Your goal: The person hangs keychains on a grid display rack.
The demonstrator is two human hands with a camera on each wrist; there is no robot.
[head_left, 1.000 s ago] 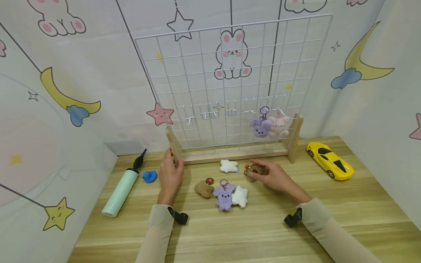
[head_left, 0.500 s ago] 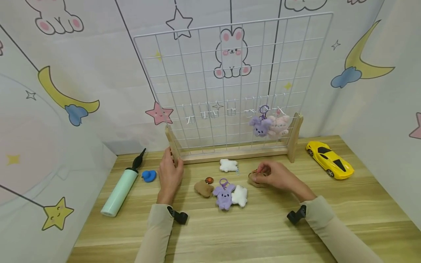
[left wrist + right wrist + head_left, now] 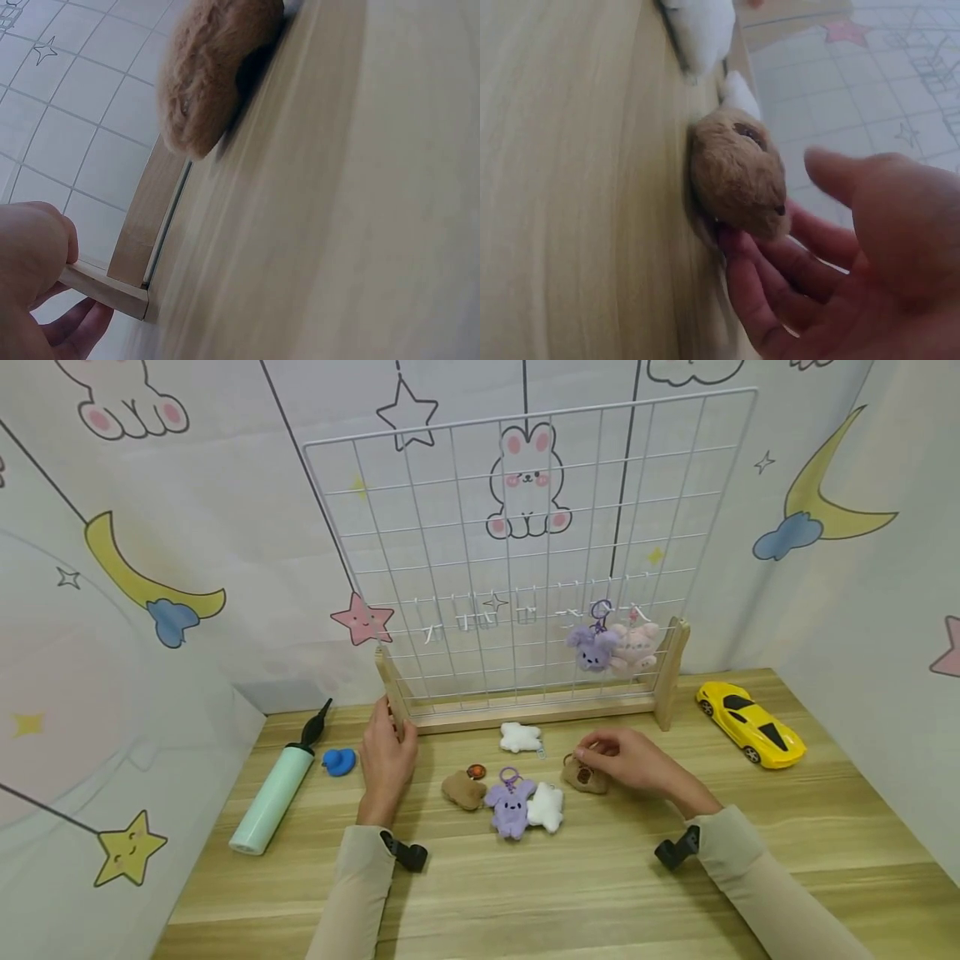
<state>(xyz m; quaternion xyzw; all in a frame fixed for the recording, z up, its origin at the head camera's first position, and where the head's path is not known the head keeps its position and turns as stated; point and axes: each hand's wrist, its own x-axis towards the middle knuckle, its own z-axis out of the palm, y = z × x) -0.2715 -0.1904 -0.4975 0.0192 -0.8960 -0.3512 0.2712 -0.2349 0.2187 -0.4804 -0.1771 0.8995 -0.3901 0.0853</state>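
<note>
My left hand (image 3: 387,753) grips the left wooden foot (image 3: 112,289) of a white wire grid rack (image 3: 525,677), thumb on one side and fingers on the other. At the right, my right hand (image 3: 630,758) is at a brown plush bear keychain (image 3: 585,776) lying on the table. In the right wrist view its fingers (image 3: 754,292) touch the bear's near end, while the thumb (image 3: 832,174) stands apart from it. Left of the bear lie another brown plush keychain (image 3: 464,790), a purple plush keychain (image 3: 512,811) and a white plush (image 3: 546,808).
Another white plush (image 3: 520,737) lies by the rack's base. A purple plush (image 3: 592,648) and a pink plush (image 3: 635,647) hang on the grid, beside several white hooks (image 3: 487,618). A yellow toy car (image 3: 750,725) is at right; a mint pump (image 3: 272,802) and blue duck (image 3: 340,762) at left.
My right hand has brought the brown bear slightly nearer and turned it, and its thumb has come off it. My left hand stays on the rack's foot.
</note>
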